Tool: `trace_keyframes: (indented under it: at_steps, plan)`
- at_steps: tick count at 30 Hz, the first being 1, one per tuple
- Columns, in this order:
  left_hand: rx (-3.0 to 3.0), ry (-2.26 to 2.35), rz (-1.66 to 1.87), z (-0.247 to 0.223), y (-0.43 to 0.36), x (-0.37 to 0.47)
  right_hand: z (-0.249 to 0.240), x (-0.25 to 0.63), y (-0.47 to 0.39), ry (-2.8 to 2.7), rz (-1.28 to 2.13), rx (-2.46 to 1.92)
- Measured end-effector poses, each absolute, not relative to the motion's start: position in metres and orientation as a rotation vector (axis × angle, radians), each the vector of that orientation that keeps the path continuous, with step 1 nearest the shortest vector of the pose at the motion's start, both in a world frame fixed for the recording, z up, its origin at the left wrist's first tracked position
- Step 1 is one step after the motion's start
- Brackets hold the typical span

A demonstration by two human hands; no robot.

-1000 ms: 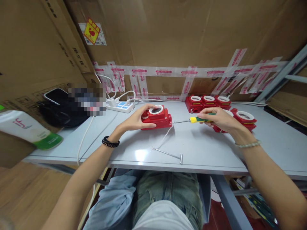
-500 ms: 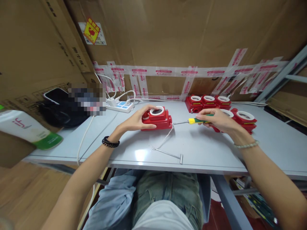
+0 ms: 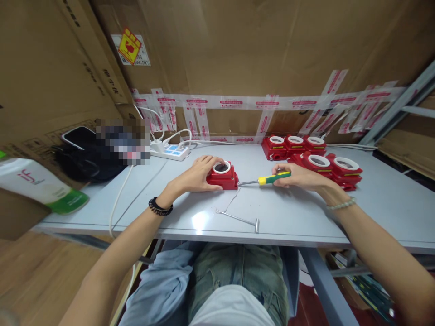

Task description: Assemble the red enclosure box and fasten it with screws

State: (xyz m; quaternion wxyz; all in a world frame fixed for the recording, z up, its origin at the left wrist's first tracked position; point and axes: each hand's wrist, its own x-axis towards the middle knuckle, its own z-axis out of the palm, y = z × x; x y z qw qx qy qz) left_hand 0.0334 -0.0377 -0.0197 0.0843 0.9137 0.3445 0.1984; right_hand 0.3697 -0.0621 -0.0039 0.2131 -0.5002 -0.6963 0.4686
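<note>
A red box with a white ring on top [image 3: 228, 181] rests on the white table, gripped from its left side by my left hand [image 3: 196, 175]. Between the thumb and fingers of my right hand [image 3: 294, 176] is a screwdriver with a green and yellow handle [image 3: 272, 178]. Its shaft points left, and the tip is at the right end of the box. A thin whitish string [image 3: 233, 198] runs from near that end down to a metal T-shaped tool [image 3: 239, 218] lying in front of the box.
Several similar red boxes [image 3: 276, 149] stand at the back right, some just behind my right hand. A white power strip [image 3: 173, 152] with plugs sits at the back left. A white and green tube [image 3: 44, 185] and a phone [image 3: 79, 137] are far left.
The red box has shifted a little towards me and is turned slightly, with my left hand still on it. The screwdriver and my right hand have moved left and slightly nearer.
</note>
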Motion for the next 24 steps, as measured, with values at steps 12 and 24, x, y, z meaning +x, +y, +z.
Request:
trace_keyframes:
  at_steps: [12, 24]
  plan:
    - [3.001, 0.876, 0.389, -0.018, -0.042, 0.068, -0.006, 0.37, -0.058, -2.001, 1.282, -1.383]
    - [3.029, 0.883, 0.347, -0.016, -0.044, 0.069, -0.014, 0.363, -0.063, -1.801, 1.32, -1.53]
